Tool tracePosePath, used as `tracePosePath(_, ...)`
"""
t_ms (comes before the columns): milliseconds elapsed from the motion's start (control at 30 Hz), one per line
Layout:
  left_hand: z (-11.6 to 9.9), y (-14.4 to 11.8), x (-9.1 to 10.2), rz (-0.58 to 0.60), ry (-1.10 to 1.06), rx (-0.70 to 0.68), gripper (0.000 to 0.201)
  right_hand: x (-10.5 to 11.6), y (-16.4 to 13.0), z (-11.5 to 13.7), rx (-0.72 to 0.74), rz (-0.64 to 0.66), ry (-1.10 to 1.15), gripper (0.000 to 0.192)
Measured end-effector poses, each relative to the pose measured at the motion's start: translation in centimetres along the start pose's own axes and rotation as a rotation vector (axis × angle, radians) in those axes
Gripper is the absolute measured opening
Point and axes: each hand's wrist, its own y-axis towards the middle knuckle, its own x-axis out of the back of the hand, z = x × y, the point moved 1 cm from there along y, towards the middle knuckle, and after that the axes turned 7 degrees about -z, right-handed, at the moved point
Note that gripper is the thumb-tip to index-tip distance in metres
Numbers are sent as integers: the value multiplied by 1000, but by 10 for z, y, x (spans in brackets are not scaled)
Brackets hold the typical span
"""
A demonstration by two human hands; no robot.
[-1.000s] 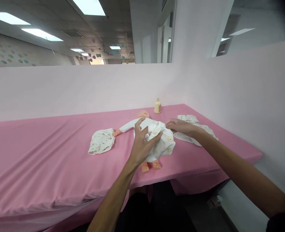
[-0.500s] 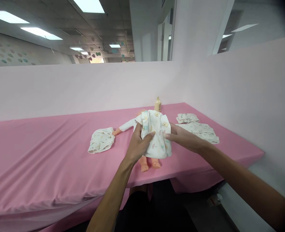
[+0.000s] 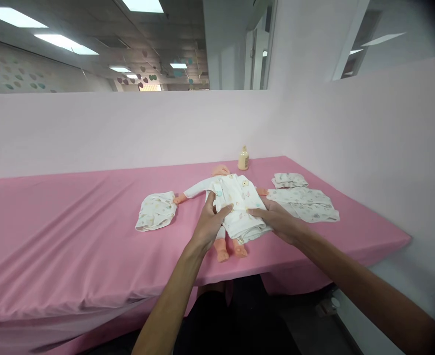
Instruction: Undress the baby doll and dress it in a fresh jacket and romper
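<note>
Between my hands is a white baby garment [image 3: 239, 202] with small coloured animal prints, held above a baby doll [image 3: 198, 188]. My left hand [image 3: 210, 221] grips its left edge, thumb on top and fingers behind. On the other edge, my right hand [image 3: 274, 217] pinches the cloth the same way. The garment's lower part hangs in folds toward the front. Most of the doll's trunk is hidden under it; the head, both hands and the feet show. The doll lies on its back with white sleeves, arms spread.
A printed white baby hat or folded cloth [image 3: 157, 211] lies left of the doll. Folded printed clothes [image 3: 306, 204] and a smaller folded piece [image 3: 289, 180] lie at the right. A pump bottle [image 3: 243, 159] stands by the wall. Pink cloth [image 3: 73, 236] covers the table.
Both hands have lowered the garment's top and tilted it flatter, so the doll's head and right-side hand now show. My right hand has shifted slightly right and down along the garment's edge.
</note>
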Motion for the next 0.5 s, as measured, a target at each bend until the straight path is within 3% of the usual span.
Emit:
tracePosePath(167, 15, 3, 10, -157, 37, 93, 77, -4, 5, -13, -96, 10, 72, 30)
tracePosePath(333, 11, -3, 12, -73, 103, 159, 83, -2, 12, -28, -212, 60, 39, 35)
tracePosePath(500, 13, -5, 16, -58, 100, 180, 89, -12, 18, -36, -180, 126, 62, 35)
